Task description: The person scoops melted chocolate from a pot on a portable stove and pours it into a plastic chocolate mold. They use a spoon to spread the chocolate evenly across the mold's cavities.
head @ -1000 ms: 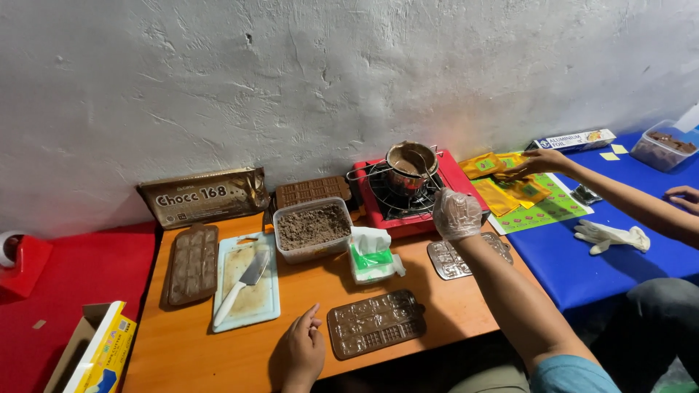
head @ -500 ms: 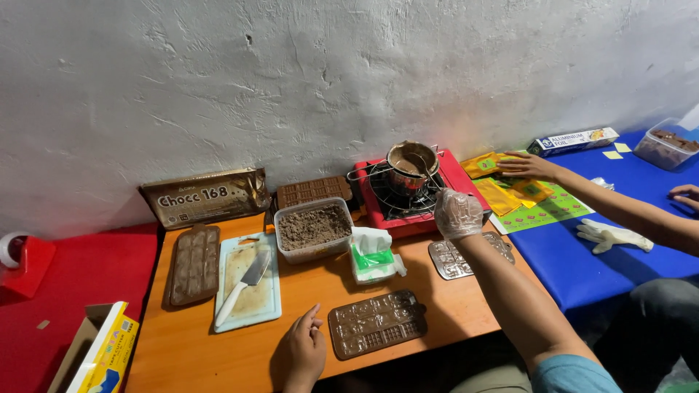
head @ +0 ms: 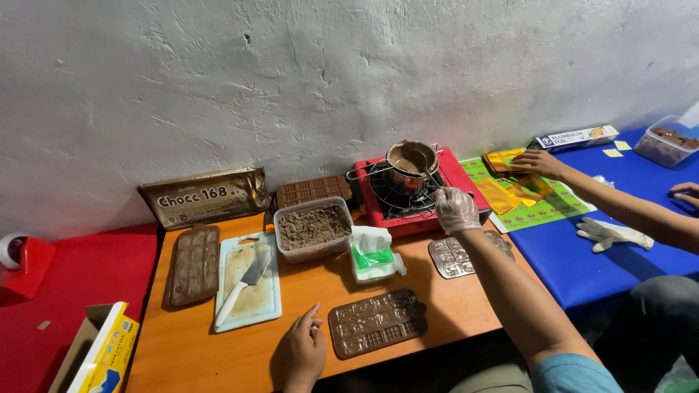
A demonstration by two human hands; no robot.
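My left hand (head: 302, 353) rests flat on the orange table (head: 182, 349), grip slack and holding nothing, fingertips just beside the brown chocolate mould (head: 377, 322). My gloved right hand (head: 456, 209) reaches to the edge of the red stove (head: 411, 204), near the spoon handle in the small pot (head: 409, 164); whether that grip has closed on anything I cannot tell. A clear mould (head: 455, 256) lies under my forearm. Another person's hand (head: 537, 163) touches gold wrappers (head: 510, 178).
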